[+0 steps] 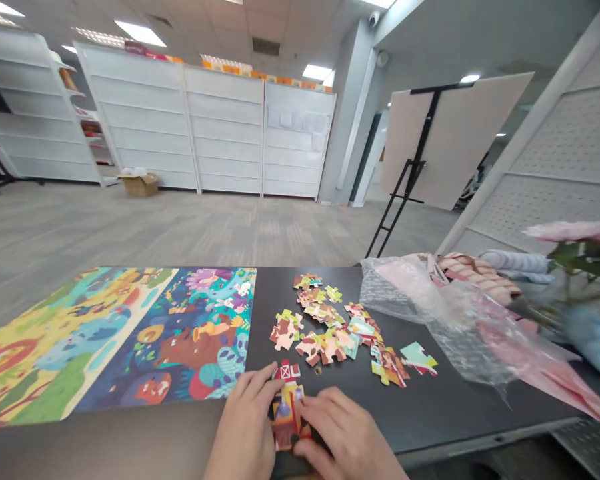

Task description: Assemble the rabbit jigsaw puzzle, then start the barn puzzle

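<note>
Head view: two hands; the left hand (245, 427) and the right hand (343, 437) sit apart, both clamped on one joined block of jigsaw pieces (287, 407) near the edge of the dark worktop (420, 420); one loose heap of pieces (325, 327) lies just beyond; one printed picture mat (130, 340) lies left; one plastic bag (445, 320) lies right.

A big clear plastic bag (445, 320) lies on the right side of the table (430, 427). Pink flowers (575, 232) hang over that side too. Far past the table are white shelves (225, 127) with a brown box (140, 185) by them, and a board on a black stand (455, 140).
</note>
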The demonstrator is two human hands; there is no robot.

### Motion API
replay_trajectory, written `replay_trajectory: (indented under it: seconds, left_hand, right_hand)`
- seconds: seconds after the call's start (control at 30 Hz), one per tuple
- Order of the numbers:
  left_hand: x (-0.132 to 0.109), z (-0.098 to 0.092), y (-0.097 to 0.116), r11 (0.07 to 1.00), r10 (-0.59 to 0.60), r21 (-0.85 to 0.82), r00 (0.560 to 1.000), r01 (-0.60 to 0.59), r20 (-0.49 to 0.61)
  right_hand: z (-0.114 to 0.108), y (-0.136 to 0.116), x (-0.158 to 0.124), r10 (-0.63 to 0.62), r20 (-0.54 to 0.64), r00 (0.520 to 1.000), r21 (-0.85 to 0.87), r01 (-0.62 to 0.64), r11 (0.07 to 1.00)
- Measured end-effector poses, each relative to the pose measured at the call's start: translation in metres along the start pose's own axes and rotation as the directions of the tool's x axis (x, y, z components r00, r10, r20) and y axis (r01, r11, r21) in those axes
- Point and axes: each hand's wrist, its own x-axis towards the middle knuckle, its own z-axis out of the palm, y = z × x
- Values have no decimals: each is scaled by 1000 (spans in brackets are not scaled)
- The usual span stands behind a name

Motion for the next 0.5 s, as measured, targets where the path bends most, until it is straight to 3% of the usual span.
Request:
replay_trajectory:
  seconds: [0.17, 0.33, 0.5]
  left_hand:
    - [1, 11, -5, 1000, 15, -23, 998, -16, -68]
    - [1, 18, -13, 999, 9, -30, 995, -12, -100]
    - [2, 9, -4, 998, -43, -58, 995, 38, -90]
  right_hand:
    - [-3, -2, 2, -124, -62, 990, -117, 116, 986]
    - [10, -13, 4, -94, -98, 991, 0, 94, 996]
    - [17, -19, -13, -79, -198, 977, 30, 86, 996]
